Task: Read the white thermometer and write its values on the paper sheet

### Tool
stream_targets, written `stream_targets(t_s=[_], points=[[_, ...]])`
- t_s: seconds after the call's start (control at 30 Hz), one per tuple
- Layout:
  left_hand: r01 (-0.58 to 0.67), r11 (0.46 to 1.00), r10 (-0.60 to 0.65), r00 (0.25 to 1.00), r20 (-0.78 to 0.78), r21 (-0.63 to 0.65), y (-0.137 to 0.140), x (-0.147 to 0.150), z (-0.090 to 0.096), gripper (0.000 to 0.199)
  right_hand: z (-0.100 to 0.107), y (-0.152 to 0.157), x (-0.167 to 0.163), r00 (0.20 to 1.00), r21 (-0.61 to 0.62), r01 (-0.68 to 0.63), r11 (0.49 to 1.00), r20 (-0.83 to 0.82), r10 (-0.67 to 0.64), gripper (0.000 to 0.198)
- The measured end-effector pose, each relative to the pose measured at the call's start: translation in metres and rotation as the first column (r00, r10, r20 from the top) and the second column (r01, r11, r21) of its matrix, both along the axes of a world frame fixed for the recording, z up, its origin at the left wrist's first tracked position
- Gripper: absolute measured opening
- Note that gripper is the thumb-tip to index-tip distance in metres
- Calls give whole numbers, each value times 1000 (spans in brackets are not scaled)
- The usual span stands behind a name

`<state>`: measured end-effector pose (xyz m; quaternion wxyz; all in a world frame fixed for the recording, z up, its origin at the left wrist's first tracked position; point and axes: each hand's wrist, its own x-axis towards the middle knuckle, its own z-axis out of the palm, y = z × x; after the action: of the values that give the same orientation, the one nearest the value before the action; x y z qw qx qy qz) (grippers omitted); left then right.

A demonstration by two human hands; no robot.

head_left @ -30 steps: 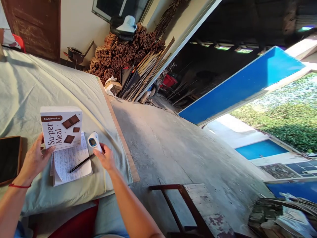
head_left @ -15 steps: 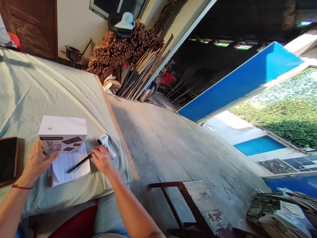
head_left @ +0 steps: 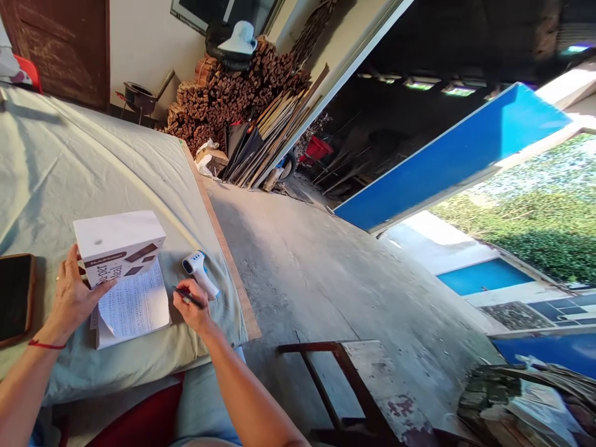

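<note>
My left hand (head_left: 77,288) grips the lower left side of a white box (head_left: 118,233) with brown print, its thumb along the bottom edge. Under and in front of the box lies a notebook (head_left: 135,304) whose page is covered in handwriting. Just right of the notebook, my right hand (head_left: 193,307) is closed around a black pen (head_left: 189,297), the pen slanting across the fingers. A white and blue forehead thermometer (head_left: 201,273) lies on the cloth close behind that hand.
A tablet in a brown case (head_left: 16,298) lies at the left on the cloth-covered table (head_left: 107,167). The table's wooden edge (head_left: 223,248) runs along the right. On the concrete floor stands a worn wooden bench (head_left: 344,385). Stacked firewood (head_left: 223,93) is by the wall.
My right hand has picked the pen up off the notebook and drawn it to the right. The box in my left hand has turned slightly.
</note>
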<state>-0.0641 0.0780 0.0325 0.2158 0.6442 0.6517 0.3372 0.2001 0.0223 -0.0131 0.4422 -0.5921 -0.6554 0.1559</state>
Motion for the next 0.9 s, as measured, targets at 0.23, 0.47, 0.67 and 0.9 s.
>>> stream_targets(t_s=[0.23,0.47,0.67,0.9], points=[[-3,999,-4,976,-216,-32,-8,1,-15,93,4,11,-35,869,-220,-20,975,-487,-92,15],[12,996,-40,953,-299,-93,-17,1,-20,96,-2,14,-47,896,-190,-5,982,-436,-80,14],[14,997,-35,955,-295,-74,-19,0,-22,91,-6,13,-46,925,-155,-7,988,-377,-53,12],[25,997,-44,955,-292,-69,-19,0,-20,88,-10,14,-46,943,-157,-11,988,-330,-42,12]])
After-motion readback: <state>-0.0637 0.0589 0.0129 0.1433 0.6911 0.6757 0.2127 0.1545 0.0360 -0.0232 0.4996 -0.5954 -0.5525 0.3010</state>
